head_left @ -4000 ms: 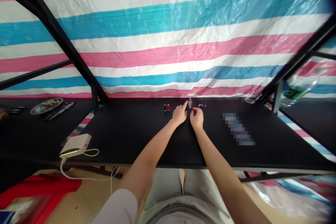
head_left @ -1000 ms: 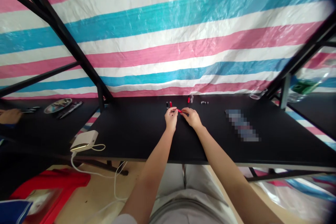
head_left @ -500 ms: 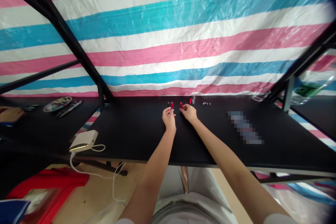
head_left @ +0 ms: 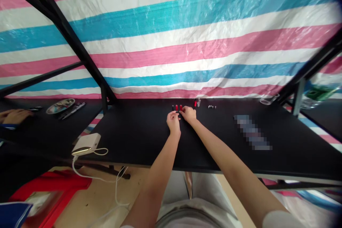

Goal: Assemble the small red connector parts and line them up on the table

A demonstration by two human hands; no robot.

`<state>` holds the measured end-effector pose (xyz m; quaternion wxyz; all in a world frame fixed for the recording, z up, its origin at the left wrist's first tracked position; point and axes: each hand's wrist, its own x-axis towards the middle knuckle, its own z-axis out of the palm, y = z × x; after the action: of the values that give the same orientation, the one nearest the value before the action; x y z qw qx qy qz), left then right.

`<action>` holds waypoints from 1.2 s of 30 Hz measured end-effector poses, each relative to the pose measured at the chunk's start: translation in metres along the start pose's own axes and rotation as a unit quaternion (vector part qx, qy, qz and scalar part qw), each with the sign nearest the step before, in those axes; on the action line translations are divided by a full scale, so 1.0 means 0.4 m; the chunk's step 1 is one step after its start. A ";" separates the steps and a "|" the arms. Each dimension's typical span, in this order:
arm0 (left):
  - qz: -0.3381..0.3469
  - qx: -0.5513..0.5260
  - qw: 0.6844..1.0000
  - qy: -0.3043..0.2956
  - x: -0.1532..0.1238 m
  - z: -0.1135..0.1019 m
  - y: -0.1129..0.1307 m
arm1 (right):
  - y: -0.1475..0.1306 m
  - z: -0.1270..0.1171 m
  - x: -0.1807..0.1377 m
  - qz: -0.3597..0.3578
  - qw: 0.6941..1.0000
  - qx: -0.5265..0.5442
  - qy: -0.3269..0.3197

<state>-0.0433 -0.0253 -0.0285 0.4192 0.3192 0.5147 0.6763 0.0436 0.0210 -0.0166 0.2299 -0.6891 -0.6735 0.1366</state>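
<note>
On the black table (head_left: 133, 131), a small black cylinder (head_left: 173, 108) and a red cylinder (head_left: 176, 107) stand upright side by side. To their right is another red cylinder (head_left: 181, 107), pinched at its lower part by the fingertips of my right hand (head_left: 189, 114). Just in front of the row, my left hand (head_left: 173, 121) has its fingers curled. Something small and dark shows at its fingertips, too small to name. Beyond my right hand are a red-and-black piece (head_left: 195, 103) and a clear piece (head_left: 198, 102).
Several small shiny pieces (head_left: 211, 107) lie to the right. A blurred-out flat item (head_left: 252, 131) is nearer, and a clear cup (head_left: 268, 98) is behind. A white box with a cable (head_left: 87, 143) sits front left. Another person's hands (head_left: 17, 116) rest at the left table beside a metal dish (head_left: 61, 106).
My right hand has moved left with the red cylinder, bringing it up beside the other red one. My left hand stays almost where it was.
</note>
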 end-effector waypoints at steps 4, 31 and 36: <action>0.085 0.080 0.993 -0.021 -0.014 -0.006 0.000 | 0.026 -0.034 -0.039 -0.010 1.000 -0.014 0.016; 0.320 0.590 0.702 -0.240 0.032 0.239 0.005 | 0.185 -0.068 -0.123 0.039 0.904 0.315 0.286; 0.295 0.501 0.782 -0.226 0.006 0.209 0.004 | 0.200 -0.047 -0.109 0.006 0.933 0.244 0.265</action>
<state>0.0274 0.0125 -0.0046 0.0848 0.7639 0.5526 0.3224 0.1198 -0.0238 -0.0457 0.5600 -0.6268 -0.5304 0.1103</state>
